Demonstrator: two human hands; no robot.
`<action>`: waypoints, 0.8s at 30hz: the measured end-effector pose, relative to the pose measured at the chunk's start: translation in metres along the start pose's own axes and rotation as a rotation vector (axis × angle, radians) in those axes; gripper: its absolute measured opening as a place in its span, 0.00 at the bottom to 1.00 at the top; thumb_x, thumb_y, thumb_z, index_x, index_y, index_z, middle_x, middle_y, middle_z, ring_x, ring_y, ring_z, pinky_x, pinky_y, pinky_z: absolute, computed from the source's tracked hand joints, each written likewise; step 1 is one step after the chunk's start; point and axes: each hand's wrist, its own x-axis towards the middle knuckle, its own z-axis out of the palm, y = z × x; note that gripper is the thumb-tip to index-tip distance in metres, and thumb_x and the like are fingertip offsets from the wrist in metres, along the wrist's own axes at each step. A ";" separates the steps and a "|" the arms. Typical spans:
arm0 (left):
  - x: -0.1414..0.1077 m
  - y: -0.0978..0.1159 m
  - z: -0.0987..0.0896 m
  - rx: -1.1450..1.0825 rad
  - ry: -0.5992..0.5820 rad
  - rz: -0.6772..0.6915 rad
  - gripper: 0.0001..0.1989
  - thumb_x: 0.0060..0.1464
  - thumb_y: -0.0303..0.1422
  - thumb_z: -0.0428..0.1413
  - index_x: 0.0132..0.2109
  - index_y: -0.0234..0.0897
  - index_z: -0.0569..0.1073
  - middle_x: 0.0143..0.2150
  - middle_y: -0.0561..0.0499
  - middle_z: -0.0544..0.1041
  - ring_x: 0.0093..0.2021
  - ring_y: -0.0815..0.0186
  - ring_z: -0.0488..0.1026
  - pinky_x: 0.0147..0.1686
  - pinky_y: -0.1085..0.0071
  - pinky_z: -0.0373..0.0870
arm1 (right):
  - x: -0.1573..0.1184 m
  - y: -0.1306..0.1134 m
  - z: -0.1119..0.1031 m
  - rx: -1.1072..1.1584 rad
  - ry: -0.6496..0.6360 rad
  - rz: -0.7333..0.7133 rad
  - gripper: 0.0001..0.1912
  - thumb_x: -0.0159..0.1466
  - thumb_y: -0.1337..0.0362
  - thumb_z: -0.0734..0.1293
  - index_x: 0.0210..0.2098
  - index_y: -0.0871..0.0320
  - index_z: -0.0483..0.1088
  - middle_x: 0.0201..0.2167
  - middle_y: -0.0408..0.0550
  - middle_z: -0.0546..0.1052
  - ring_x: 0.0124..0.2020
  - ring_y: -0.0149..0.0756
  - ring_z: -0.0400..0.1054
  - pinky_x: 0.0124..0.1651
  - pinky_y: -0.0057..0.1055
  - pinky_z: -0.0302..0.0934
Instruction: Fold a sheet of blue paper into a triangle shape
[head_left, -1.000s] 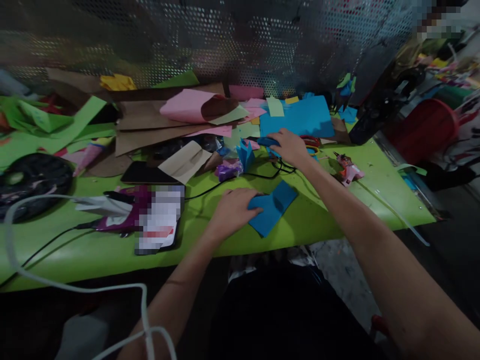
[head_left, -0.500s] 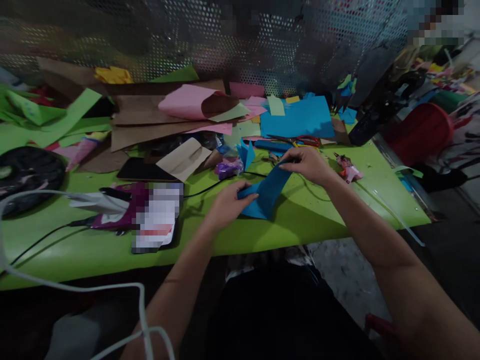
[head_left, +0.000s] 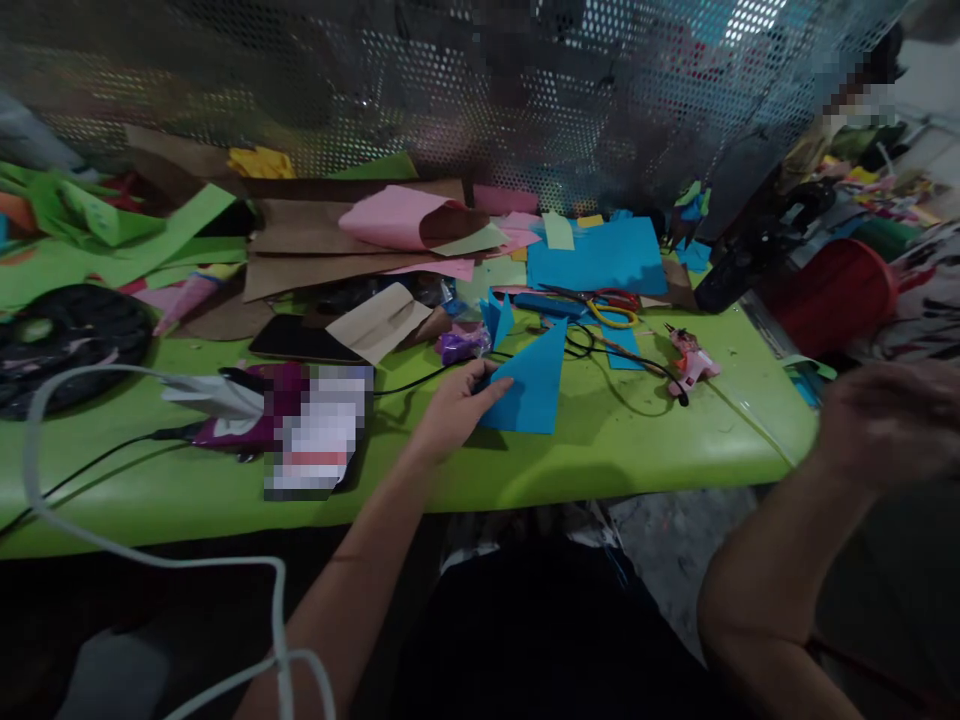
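My left hand (head_left: 457, 400) pinches the left side of a blue sheet of paper (head_left: 529, 390) between thumb and fingers. The sheet tapers to a point at its upper right and is held over the green tabletop. Well away from it, my right hand (head_left: 889, 420) is raised at the right edge of the view, past the table's end. Motion blur hides its fingers. Just behind the held sheet stand a small folded blue paper piece (head_left: 497, 318) and a purple wrapped bundle (head_left: 463, 344).
Scissors (head_left: 611, 305), a black cable and a small pink figure (head_left: 691, 365) lie to the right. Coloured paper sheets (head_left: 600, 255) line the mesh wall. A phone (head_left: 319, 430), a tissue pack (head_left: 232, 410) and a black round tray (head_left: 67, 350) are at left; a red bucket (head_left: 836, 295) stands beyond.
My right hand has let go of the blue paper and swung far right. The left hand keeps hold of the sheet, whose upper corner is now free. The camera view has shifted slightly.
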 end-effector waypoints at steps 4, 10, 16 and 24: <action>-0.002 0.000 0.010 -0.065 0.041 -0.007 0.21 0.50 0.52 0.64 0.37 0.39 0.73 0.33 0.53 0.74 0.33 0.66 0.68 0.32 0.71 0.66 | -0.040 0.046 0.029 0.447 -0.839 0.243 0.12 0.64 0.48 0.72 0.31 0.46 0.80 0.28 0.41 0.81 0.25 0.34 0.73 0.26 0.33 0.66; -0.008 -0.006 0.029 -0.109 0.094 0.009 0.20 0.52 0.51 0.63 0.37 0.39 0.73 0.34 0.53 0.75 0.36 0.65 0.70 0.36 0.70 0.67 | -0.104 0.082 0.061 -0.065 -1.378 0.074 0.18 0.59 0.48 0.75 0.39 0.54 0.79 0.34 0.46 0.79 0.35 0.37 0.69 0.38 0.34 0.62; -0.012 -0.013 0.036 0.092 0.064 0.169 0.30 0.54 0.50 0.63 0.58 0.39 0.72 0.53 0.44 0.78 0.53 0.55 0.74 0.50 0.62 0.73 | -0.115 0.100 0.066 -0.042 -1.208 0.037 0.24 0.56 0.48 0.76 0.21 0.55 0.62 0.21 0.37 0.56 0.25 0.29 0.50 0.30 0.32 0.46; -0.020 -0.013 0.041 0.445 -0.068 0.267 0.44 0.52 0.42 0.65 0.73 0.41 0.61 0.70 0.41 0.69 0.67 0.47 0.68 0.65 0.53 0.67 | -0.115 0.117 0.064 0.038 -1.075 0.093 0.32 0.47 0.45 0.80 0.21 0.53 0.54 0.21 0.35 0.52 0.25 0.28 0.46 0.29 0.31 0.43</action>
